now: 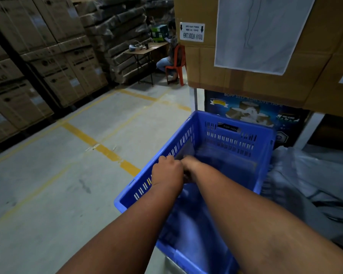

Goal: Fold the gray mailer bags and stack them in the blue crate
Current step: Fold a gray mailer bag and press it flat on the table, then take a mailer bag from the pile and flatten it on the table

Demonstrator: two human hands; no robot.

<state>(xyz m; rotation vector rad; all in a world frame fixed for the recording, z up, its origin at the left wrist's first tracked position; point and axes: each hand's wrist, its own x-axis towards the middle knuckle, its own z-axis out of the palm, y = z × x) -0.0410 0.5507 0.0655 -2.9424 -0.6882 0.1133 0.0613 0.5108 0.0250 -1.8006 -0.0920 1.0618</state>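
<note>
Both forearms reached down into the blue crate point(234, 135), a rigid plastic box with slotted, vented walls, standing on the smooth concrete floor point(48, 175) beside painted yellow lines point(99, 145). The left hand point(166, 171) sat against the crate's left wall, its fingers curled over the edge of a folded gray mailer bag point(186, 151), a thin, glossy sheet standing tilted against that wall. The right hand point(192, 165) was right beside the left, touching it; its fingers were tucked under and blurred, so whether they gripped the bag could not be told. More flat gray film lay in the crate's bottom, hazy in the dim light. Just right of the crate slumped a loose, crumpled heap of gray mailer bags point(305, 178), soft and wrinkled. Behind the crate stood a printed tape carton point(251, 109) under large brown cardboard boxes point(265, 82). Far off, a seated person point(170, 54) occupied an orange chair at a small desk point(147, 49).
</note>
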